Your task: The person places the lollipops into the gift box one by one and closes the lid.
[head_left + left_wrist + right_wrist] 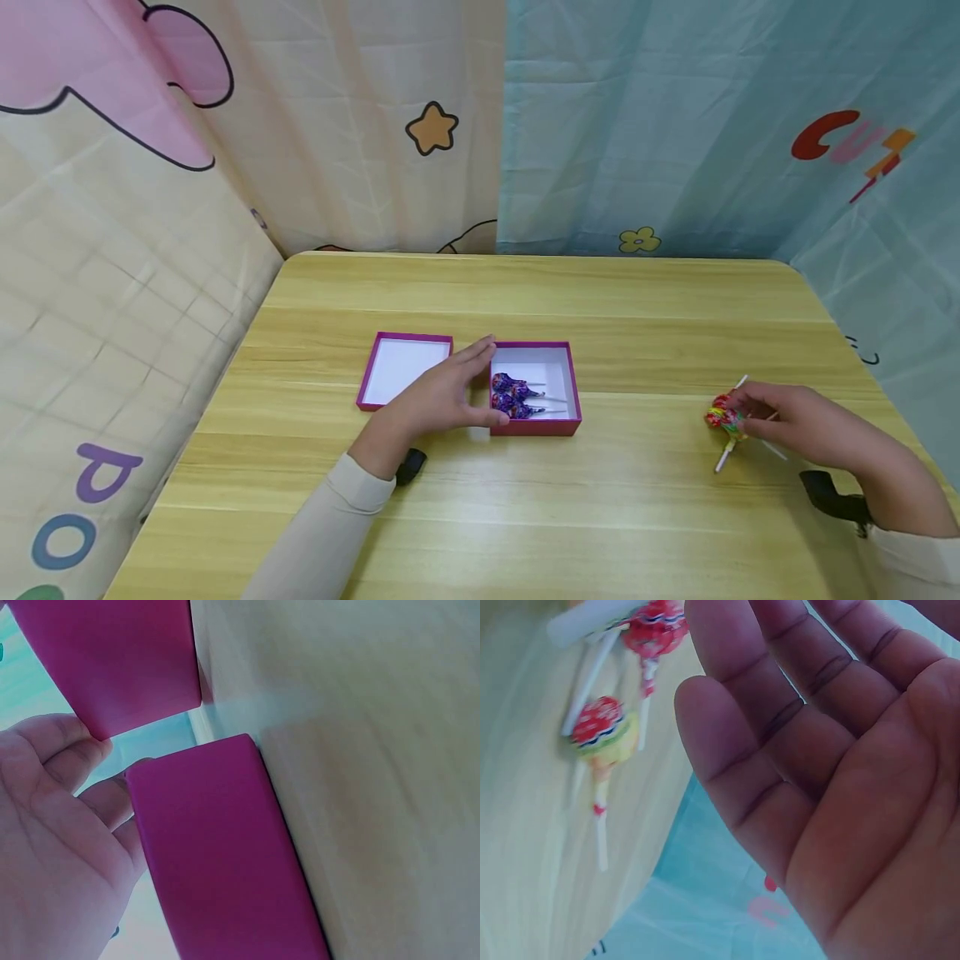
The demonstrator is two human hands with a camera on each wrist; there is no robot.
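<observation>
My left hand spans the left side of a magenta box, fingers at its back corner and thumb at its front. Inside the box lie several purple-wrapped lollipops with white sticks. In the left wrist view, a fingertip touches the box wall. At the right of the table my right hand pinches a lollipop from a small group of red and yellow lollipops. Its white stick looms close in the right wrist view; its head is mostly hidden. Another red and yellow lollipop lies below.
The box's lid, white inside, lies upturned to the left of the box. Underneath is a light wooden table. Printed curtains stand along its back and sides.
</observation>
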